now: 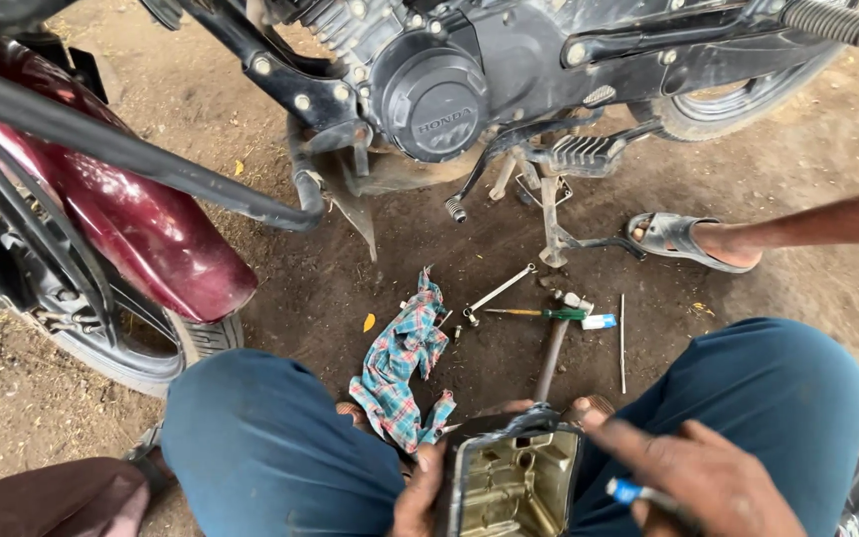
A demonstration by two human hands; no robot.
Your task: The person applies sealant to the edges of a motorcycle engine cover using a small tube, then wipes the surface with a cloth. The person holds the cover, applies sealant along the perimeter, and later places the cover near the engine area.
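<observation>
Between the knees, low in view, sits a metal engine cover (511, 477), open side up w/ brassy inside & dark gasket edge; bottom cut off by the frame. Left hand (420, 492) grips its left rim, thumb up along the edge. Right hand (708, 477) is closed round a small blue-and-white tool (630, 491), only the tip showing, just right of the cover; index finger stretches to the cover's top right corner. On the dirt floor (827, 179) ahead: checked rag (402, 363) in blue/red, just left of the cover; hammer (554, 348) w/ wooden handle pointing at the cover; green-handled screwdriver (539, 313); spanner (497, 290); thin rod (621, 343); small white-blue tube (599, 321). Beyond them, motorcycle engine (429, 89) w/ round dark casing bearing raised lettering, footpeg & stand. Maroon fender (141, 229) & tyre at left. Another person's sandalled foot (693, 242) at right, leg cut off. Things under the cover hidden.
</observation>
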